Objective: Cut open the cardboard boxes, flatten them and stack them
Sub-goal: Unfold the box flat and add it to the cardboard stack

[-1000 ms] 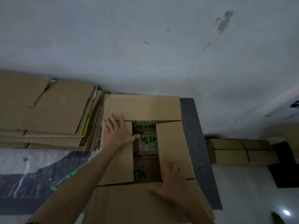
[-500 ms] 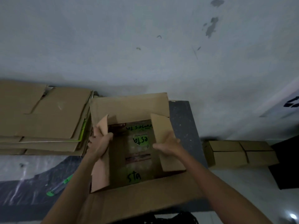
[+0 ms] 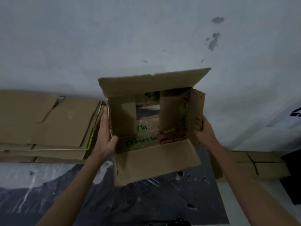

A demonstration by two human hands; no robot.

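Since half a second ago, the box [image 3: 156,160] has been lifted off the dark mat [image 3: 146,206] and tipped toward the camera. It is held in the air between both hands, and the mat can be seen through its open far end. Its left side is gripped by the left hand [image 3: 105,137], thumb hooked inside, fingers laid along the outside. Its right flap is clasped by the right hand [image 3: 203,131]. Flattened cardboard [image 3: 48,124] is stacked to the left, and a second box [image 3: 260,165] lies to the right.
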